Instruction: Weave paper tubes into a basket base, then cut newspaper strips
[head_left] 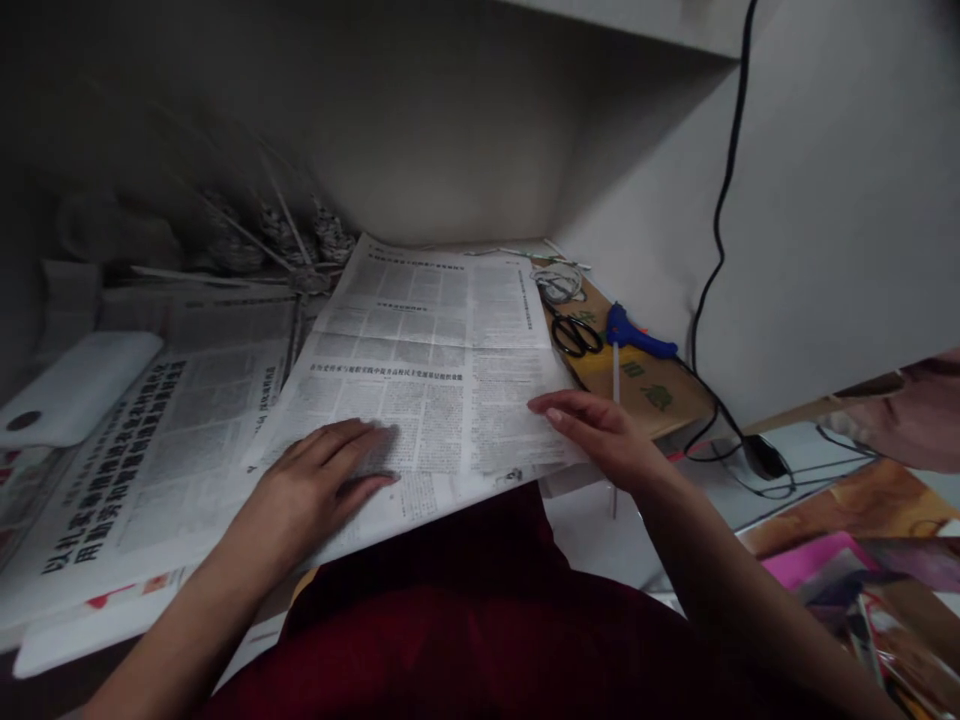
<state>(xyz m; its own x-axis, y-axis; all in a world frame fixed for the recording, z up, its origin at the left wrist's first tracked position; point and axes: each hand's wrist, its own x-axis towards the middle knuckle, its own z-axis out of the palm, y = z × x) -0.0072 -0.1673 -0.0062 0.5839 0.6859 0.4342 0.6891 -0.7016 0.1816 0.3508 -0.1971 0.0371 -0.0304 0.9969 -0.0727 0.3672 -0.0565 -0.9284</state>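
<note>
A printed newspaper sheet (420, 335) lies in front of me, with fold creases running across it. My left hand (315, 480) rests palm down on its lower left part, fingers stretched out and holding nothing. At the right edge of the same sheet is my right hand (600, 430), its fingers extended and the fingertips over the paper. Whether those fingertips press on the sheet cannot be made out. More newspaper (202, 400) is spread out to the left, partly beneath the front sheet.
Black-handled scissors (576, 335), a blue glue gun (637, 335) and cardboard (660, 385) lie right of the sheet. A black cable (724, 200) hangs along the wall. At left are a white power bank-like block (82, 385) and several dark woven-looking shapes (330, 230) behind.
</note>
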